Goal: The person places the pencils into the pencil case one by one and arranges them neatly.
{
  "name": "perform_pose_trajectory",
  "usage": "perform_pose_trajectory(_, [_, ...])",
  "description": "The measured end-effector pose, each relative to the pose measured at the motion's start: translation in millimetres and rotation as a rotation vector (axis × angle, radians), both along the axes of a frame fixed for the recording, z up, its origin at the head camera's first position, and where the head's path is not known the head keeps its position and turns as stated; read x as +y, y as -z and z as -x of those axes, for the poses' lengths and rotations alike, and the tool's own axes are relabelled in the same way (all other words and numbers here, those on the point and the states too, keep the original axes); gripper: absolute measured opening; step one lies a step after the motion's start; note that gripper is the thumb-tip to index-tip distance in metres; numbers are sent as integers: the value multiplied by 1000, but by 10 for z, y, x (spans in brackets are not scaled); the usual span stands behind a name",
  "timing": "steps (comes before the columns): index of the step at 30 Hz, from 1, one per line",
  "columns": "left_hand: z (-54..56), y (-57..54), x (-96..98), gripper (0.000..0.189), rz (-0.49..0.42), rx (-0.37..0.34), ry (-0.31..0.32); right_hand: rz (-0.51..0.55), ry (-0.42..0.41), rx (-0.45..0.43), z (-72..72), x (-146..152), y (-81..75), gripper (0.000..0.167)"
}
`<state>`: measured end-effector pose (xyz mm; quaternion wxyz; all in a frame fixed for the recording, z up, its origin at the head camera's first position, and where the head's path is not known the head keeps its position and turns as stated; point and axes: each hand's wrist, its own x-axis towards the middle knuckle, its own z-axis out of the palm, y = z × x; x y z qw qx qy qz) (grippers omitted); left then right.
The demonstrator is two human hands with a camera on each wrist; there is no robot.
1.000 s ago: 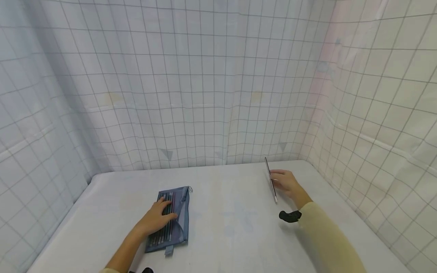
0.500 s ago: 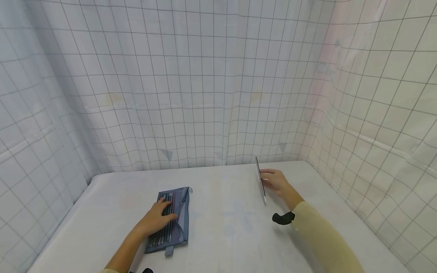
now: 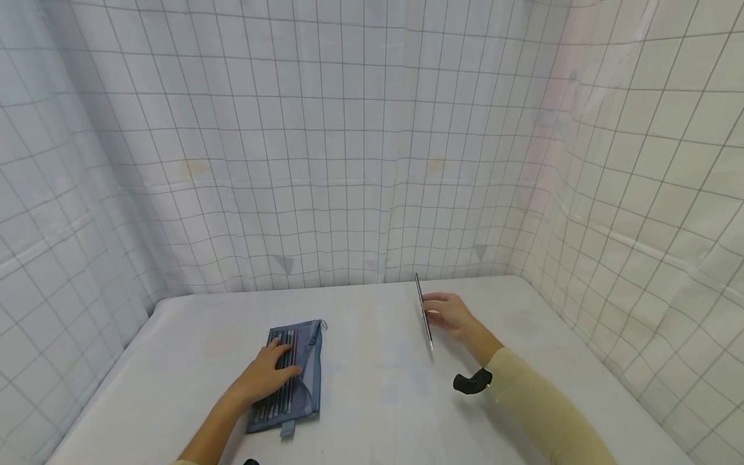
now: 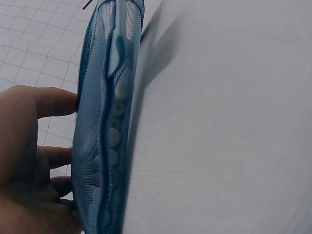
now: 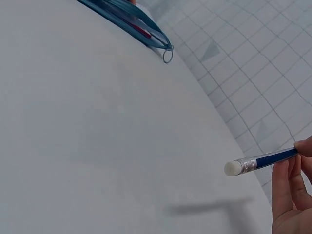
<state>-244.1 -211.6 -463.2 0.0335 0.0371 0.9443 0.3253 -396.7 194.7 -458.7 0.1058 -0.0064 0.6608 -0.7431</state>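
A blue mesh pencil case [image 3: 309, 381] with several pencils inside lies flat on the left of the white table. My left hand [image 3: 264, 374] rests on top of it, fingers spread across the mesh; the left wrist view shows the fingertips touching the case [image 4: 90, 146]. Over the right half of the table, my right hand [image 3: 450, 314] pinches a dark pencil [image 3: 426, 316] between thumb and fingers. Seen from the right wrist, the pencil [image 5: 273, 157] is blue with a metal band and a white eraser end, raised above its shadow on the table.
The white table [image 3: 372, 394] is bordered by hanging white grid-patterned cloth [image 3: 349, 161] at the back and both sides. A zip ring [image 5: 168, 54] sticks out from the case's far corner. A black wrist device [image 3: 472, 382] is on the right wrist.
My right hand has moved left across the table with the pencil, closer to the case. The left hand and the pencil case have stayed in place.
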Motion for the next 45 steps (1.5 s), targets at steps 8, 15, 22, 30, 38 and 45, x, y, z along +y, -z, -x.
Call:
perform_pose_trajectory(8, [-4, 5, 4, 74, 4, 0, 0, 81, -30, -33, -103, -204, 30, 31])
perform_pose_trajectory(15, [17, 9, -6, 74, 10, 13, 3, 121, -77, -32, -196, -391, 32, 24])
perform_pose_trajectory(22, [16, 5, -11, 75, 4, 11, 7, 124, -116, -41, -303, -558, 18, 23])
perform_pose_trajectory(30, [4, 7, -12, 75, -3, 9, 4, 109, -129, -74, -397, -759, 59, 24])
perform_pose_trajectory(38, [20, 6, -8, 75, -4, -3, 4, 89, -170, -110, -561, -999, 73, 24])
perform_pose_trajectory(45, [24, -1, -8, 74, -15, -8, 7, 90, -193, -118, -657, -1186, 100, 22])
